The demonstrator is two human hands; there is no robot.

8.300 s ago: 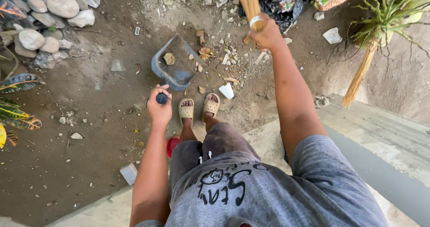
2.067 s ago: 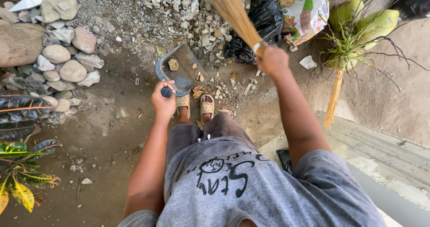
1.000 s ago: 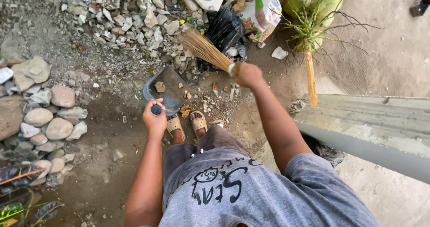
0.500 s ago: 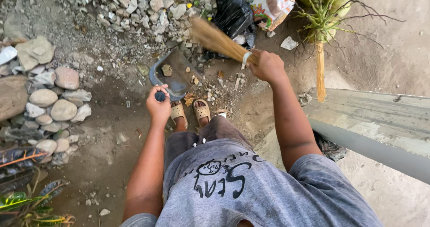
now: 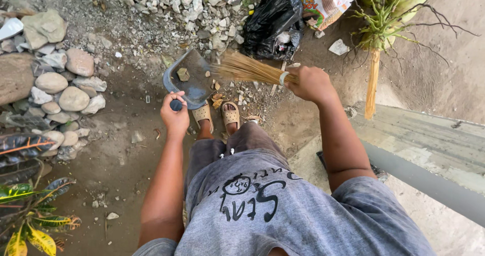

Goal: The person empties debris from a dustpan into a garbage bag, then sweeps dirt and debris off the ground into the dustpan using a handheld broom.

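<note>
**Sweeping rubble into a dustpan on bare dirt**

The left hand point(image 5: 175, 115) is closed around the dark end of the handle of a blue-grey dustpan point(image 5: 189, 79), which rests on the ground just ahead of the sandalled feet point(image 5: 218, 115) and holds a few small stones. The right hand point(image 5: 309, 83) grips a stick broom point(image 5: 247, 69), its straw bristles reaching the dustpan's right edge above scattered debris. A black plastic bag point(image 5: 275, 21) lies beyond; rounded stones point(image 5: 65, 84) sit off left.
</note>
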